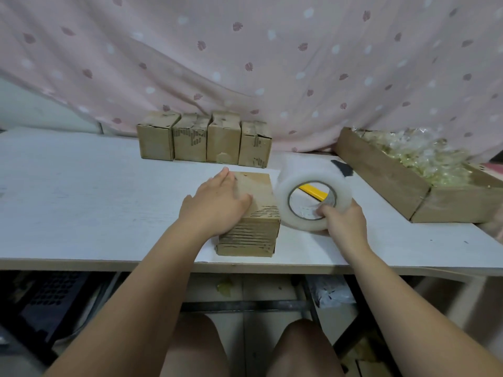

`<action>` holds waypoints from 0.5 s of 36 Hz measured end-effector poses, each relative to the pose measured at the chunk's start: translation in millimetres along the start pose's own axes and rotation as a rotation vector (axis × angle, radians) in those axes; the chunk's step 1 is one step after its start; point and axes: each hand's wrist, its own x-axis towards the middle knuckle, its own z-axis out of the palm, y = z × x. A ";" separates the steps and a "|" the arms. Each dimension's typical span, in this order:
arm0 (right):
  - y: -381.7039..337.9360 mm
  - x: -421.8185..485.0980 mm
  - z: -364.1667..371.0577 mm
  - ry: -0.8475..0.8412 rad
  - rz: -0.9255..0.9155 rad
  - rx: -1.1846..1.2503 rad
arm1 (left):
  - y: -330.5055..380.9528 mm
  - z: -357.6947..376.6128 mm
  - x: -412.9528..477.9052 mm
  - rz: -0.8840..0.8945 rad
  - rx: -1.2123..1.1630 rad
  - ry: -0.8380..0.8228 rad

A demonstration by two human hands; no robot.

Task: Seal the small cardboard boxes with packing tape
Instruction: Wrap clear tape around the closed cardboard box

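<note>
A small worn cardboard box (258, 227) lies near the front edge of the white table (81, 200). My left hand (216, 204) rests flat on top of it, fingers straight and spread. Just right of the box, a big roll of clear packing tape (307, 186) stands tilted on the table. My right hand (344, 220) grips it at the lower right, with the thumb hooked inside the core. Several more small cardboard boxes (204, 138) stand in a row at the back of the table.
A yellow-handled tool (313, 192) lies behind the roll, seen through its core, and its dark end (342, 168) shows past the roll. A long cardboard tray (402, 183) of crumpled clear wrappers sits at the right. A pink patterned curtain (245, 50) hangs behind.
</note>
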 end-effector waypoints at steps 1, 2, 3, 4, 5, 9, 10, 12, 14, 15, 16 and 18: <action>1.7 -0.8 0.1 0.013 -0.013 -0.038 | 0.4 -0.6 0.4 0.000 0.010 -0.004; 2.0 -1.8 0.2 0.026 -0.024 -0.064 | 0.7 -1.5 0.8 0.005 0.014 -0.013; 1.6 -2.6 0.6 0.034 -0.034 -0.080 | 1.2 -3.3 0.8 0.011 0.009 -0.034; 1.6 -3.2 1.2 0.040 -0.040 -0.089 | 2.4 -5.6 0.5 0.018 -0.001 -0.061; 1.3 -4.2 1.5 0.045 -0.046 -0.092 | 4.4 -7.9 0.0 0.023 -0.009 -0.092; 1.3 -8.3 2.6 0.060 -0.076 -0.116 | 24.8 -10.5 5.2 0.012 0.124 -0.108; 1.6 -9.0 2.5 0.064 -0.077 -0.117 | 32.3 -8.2 7.5 0.008 0.163 -0.088; 2.0 -9.6 2.6 0.070 -0.081 -0.112 | 45.3 -2.0 12.3 0.018 0.192 -0.073; 3.2 -9.8 1.8 0.068 -0.093 -0.105 | 53.1 3.3 15.2 0.024 0.211 -0.083; 3.5 -10.0 1.2 0.061 -0.100 -0.102 | 53.8 4.7 16.6 0.020 0.207 -0.095; 3.9 -10.0 0.4 0.051 -0.104 -0.098 | 53.7 4.3 17.7 0.016 0.199 -0.107; 4.5 -10.2 -1.2 0.032 -0.110 -0.087 | 52.9 1.0 18.4 0.018 0.174 -0.130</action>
